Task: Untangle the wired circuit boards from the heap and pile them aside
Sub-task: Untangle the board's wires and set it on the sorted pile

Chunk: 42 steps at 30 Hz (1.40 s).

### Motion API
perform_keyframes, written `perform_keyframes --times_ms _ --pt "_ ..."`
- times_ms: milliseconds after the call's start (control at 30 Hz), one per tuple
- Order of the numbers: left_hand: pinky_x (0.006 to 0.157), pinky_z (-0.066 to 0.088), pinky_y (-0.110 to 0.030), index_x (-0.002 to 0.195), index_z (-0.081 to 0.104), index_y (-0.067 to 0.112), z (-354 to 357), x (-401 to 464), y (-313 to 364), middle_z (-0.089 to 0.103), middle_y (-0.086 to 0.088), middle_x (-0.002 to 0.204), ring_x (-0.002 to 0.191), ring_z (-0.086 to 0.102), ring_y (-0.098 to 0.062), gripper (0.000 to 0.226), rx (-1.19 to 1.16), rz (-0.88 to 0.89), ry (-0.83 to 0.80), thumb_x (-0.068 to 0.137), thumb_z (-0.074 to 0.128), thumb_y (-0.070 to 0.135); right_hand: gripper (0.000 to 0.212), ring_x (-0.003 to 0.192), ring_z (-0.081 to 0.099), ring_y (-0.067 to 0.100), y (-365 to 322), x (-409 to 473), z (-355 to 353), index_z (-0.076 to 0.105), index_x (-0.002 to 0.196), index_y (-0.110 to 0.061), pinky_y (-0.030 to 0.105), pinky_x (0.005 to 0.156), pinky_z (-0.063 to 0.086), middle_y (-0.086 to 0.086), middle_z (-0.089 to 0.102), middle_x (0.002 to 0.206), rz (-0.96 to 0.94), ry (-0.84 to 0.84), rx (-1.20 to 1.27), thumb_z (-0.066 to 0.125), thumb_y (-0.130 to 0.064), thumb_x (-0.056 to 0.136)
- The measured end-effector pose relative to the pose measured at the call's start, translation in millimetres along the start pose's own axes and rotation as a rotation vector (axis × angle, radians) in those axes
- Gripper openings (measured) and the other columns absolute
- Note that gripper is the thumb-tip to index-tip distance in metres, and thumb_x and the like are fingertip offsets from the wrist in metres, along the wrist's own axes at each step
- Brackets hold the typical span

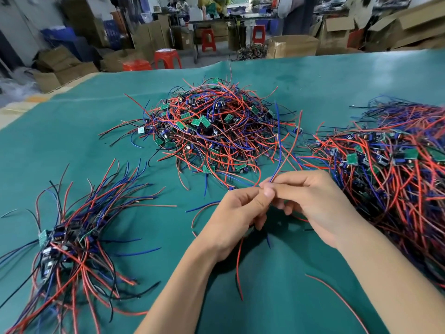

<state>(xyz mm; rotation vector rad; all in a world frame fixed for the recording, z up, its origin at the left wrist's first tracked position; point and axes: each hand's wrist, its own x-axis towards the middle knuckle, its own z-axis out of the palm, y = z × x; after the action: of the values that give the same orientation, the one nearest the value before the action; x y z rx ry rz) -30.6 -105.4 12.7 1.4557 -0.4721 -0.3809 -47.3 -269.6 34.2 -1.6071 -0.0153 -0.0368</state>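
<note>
Both hands together near the middle of the green bench (pixel 313 92). Left hand (pixel 237 220) with fingers curled, pinching thin wires; right hand (pixel 310 203) with fingers curled too, pinching a red and blue wire pair (pixel 280 162) that rises from the fingertips toward the far side. Board of this piece not visible, probably hidden under the left palm; cannot tell for sure.

Tangled heap (pixel 216 131) just beyond the hands, far middle. Sorted pile (pixel 69 239) near left, wires fanned out more or less in one direction. Another large mass of wired boards (pixel 395 179) at the right edge.

Risk, as a judgement: loose wire ends touching the heap may hook other loops, so a quick pull could drag several boards along or strain a solder joint. Slow, straight drawing safer.

Wires thin, flexible, smooth plastic insulation in red, blue and black, holding soft curves. Boards small, flat, rectangular, green, stiff, with dark components on top. Bench cover matte, slightly wrinkled.
</note>
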Motion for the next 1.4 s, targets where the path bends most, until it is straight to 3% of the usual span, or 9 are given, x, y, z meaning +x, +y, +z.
perform_keyframes --times_ms 367,500,667,733,833,967,1067,1233,1400 --pt "0.051 0.030 -0.020 0.080 0.067 0.009 2 2 1 0.032 0.006 0.057 0.052 0.033 -0.012 0.034 -0.028 0.004 -0.044 0.096 0.052 0.036 0.011 0.049 0.053 0.008 4 9 -8 0.076 0.070 -0.026 0.023 0.045 0.041 -0.005 0.064 0.056 -0.207 0.428 -0.118 0.082 -0.023 0.079" --pt "0.051 0.027 -0.021 0.079 0.067 0.010 2 1 3 0.032 0.008 0.057 0.053 0.031 -0.010 0.034 -0.007 0.000 -0.087 0.096 0.052 0.035 0.009 0.065 0.063 0.020 2 12 -26 0.074 0.071 -0.029 0.044 0.069 0.055 0.000 0.073 0.079 -0.305 0.632 -0.339 0.077 -0.031 0.080" --pt "0.051 0.028 -0.021 0.076 0.068 0.017 1 -1 4 0.033 0.008 0.057 0.054 0.032 -0.010 0.032 0.034 0.017 -0.116 0.099 0.052 0.034 0.008 0.067 0.050 0.006 -4 6 -37 0.076 0.088 -0.012 -0.001 0.074 0.033 0.000 0.062 0.085 -0.501 0.857 -0.692 0.073 -0.020 0.088" --pt "0.052 0.028 -0.021 0.077 0.069 0.017 1 -1 4 0.033 0.008 0.057 0.054 0.031 -0.010 0.032 0.040 0.015 -0.127 0.099 0.052 0.033 0.014 0.068 0.057 0.012 -2 9 -45 0.077 0.092 -0.014 0.006 0.078 0.041 -0.002 0.064 0.089 -0.514 0.896 -0.672 0.069 -0.025 0.091" --pt "0.055 0.027 -0.028 0.083 0.070 0.014 0 -1 3 0.034 0.004 0.057 0.055 0.032 -0.013 0.033 0.069 0.013 -0.131 0.099 0.051 0.034 0.023 0.082 0.070 0.032 -3 12 -67 0.075 0.099 -0.025 0.052 0.083 0.055 0.003 0.073 0.093 -0.446 0.979 -0.635 0.060 -0.042 0.096" --pt "0.056 0.035 -0.020 0.101 0.071 0.005 0 0 -2 0.045 0.004 0.061 0.056 0.041 -0.010 0.032 0.026 0.018 -0.055 0.104 0.047 0.025 0.021 0.075 0.064 0.006 -8 5 -85 0.065 0.094 -0.051 0.046 0.084 0.055 -0.012 0.068 0.087 -0.364 1.193 -0.525 0.048 -0.062 0.096" --pt "0.062 0.044 -0.017 0.116 0.066 0.000 -1 2 -6 0.052 0.003 0.073 0.065 0.051 -0.008 0.028 -0.086 -0.034 -0.020 0.105 0.045 0.013 0.027 0.069 0.069 0.015 -8 6 -68 0.073 0.098 -0.028 0.051 0.074 0.057 -0.006 0.071 0.074 -0.404 0.995 -0.590 0.060 -0.050 0.093" --pt "0.064 0.045 -0.019 0.105 0.066 0.005 -3 3 -6 0.061 0.002 0.079 0.072 0.054 -0.010 0.018 -0.156 -0.010 -0.053 0.101 0.049 0.010 0.035 0.067 0.066 0.009 -2 -1 -2 0.078 0.096 -0.035 0.030 0.065 0.052 -0.008 0.075 0.080 -0.175 0.056 -0.516 0.067 -0.060 0.076" --pt "0.065 0.046 -0.020 0.111 0.064 -0.005 -3 2 -1 0.066 0.001 0.085 0.074 0.057 -0.009 0.027 -0.190 -0.042 -0.078 0.091 0.052 0.010 0.014 0.073 0.066 0.003 7 3 -5 0.082 0.101 -0.032 0.029 0.076 0.050 -0.007 0.078 0.084 -0.198 0.017 -0.404 0.082 -0.033 0.087"
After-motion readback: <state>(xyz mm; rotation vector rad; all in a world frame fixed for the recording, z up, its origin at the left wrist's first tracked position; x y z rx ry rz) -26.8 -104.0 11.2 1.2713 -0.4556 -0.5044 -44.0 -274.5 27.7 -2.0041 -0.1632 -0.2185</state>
